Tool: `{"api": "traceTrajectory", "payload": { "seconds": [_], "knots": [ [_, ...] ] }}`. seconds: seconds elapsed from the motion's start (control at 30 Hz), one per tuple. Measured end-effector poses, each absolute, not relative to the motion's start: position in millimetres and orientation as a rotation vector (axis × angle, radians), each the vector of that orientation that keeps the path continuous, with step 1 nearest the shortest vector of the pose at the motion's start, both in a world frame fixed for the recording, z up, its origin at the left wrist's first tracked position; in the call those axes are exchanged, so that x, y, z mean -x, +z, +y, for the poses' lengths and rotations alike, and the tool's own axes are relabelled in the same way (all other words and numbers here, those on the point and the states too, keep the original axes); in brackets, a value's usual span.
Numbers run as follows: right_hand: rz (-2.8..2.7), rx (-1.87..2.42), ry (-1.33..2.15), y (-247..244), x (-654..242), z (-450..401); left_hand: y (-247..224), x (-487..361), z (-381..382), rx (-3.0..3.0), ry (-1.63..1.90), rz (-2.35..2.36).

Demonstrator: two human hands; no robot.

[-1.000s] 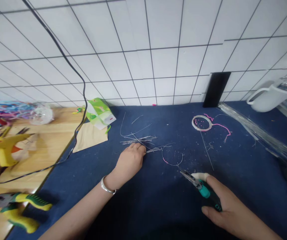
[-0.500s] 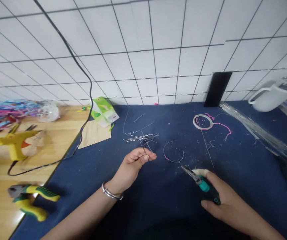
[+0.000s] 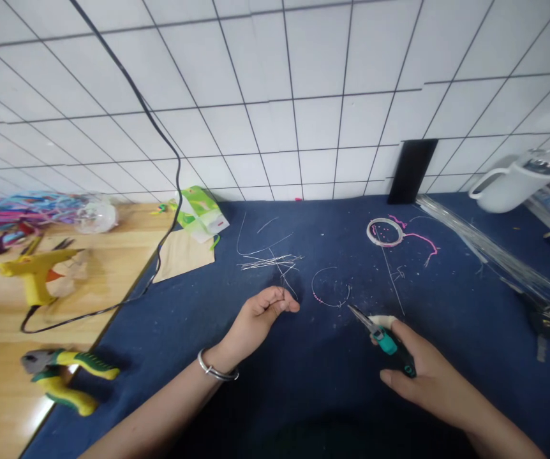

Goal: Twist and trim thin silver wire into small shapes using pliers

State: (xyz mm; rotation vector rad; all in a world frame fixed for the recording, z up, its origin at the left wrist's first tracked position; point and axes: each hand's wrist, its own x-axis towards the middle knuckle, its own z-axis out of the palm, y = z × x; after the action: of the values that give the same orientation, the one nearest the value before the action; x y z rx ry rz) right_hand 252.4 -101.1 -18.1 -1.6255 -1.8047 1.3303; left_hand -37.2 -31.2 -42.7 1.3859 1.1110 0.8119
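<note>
Thumb and fingers of my left hand are pinched round a thin wire, of which only a short end shows above the fingertips. My right hand holds needle-nose pliers with teal and black handles, their tips pointing up and left. A curved wire with small pink beads lies on the blue cloth between my hands, close to the plier tips. Beyond my left hand lies a pile of short straight wires. A white ring with pink beads inside and a pink cord sits farther back.
Yellow-green cutting pliers and a yellow glue gun lie at the left, with a black cable crossing the wood. A long wire bundle, a white pitcher and a black slab stand or lie at the back right.
The plier tips have shifted slightly up, nearer the right end of the beaded wire. My left hand keeps its pinch, having moved a little right. The view has shifted slightly.
</note>
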Motion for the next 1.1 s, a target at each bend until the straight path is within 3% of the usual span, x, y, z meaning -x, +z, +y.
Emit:
{"api": "traceTrajectory", "payload": {
  "seconds": [0.2, 0.43, 0.9, 1.1],
  "knots": [
    [-1.602, 1.515, 1.297, -19, -249, -103, -21, -1, -39, -1.082, 0.743, 0.882],
    [-1.072, 1.277, 1.198, -12, -245, -105, -10, -59, -59, -1.231, 0.534, 0.699],
    [-0.92, 1.206, 1.211, -22, -262, -106, -51, -49, -65, -1.541, 0.614, 0.9],
    [-1.002, 1.299, 1.287, -23, -257, -106, -41, -58, -64, -1.478, 0.607, 0.888]
  ]
}}
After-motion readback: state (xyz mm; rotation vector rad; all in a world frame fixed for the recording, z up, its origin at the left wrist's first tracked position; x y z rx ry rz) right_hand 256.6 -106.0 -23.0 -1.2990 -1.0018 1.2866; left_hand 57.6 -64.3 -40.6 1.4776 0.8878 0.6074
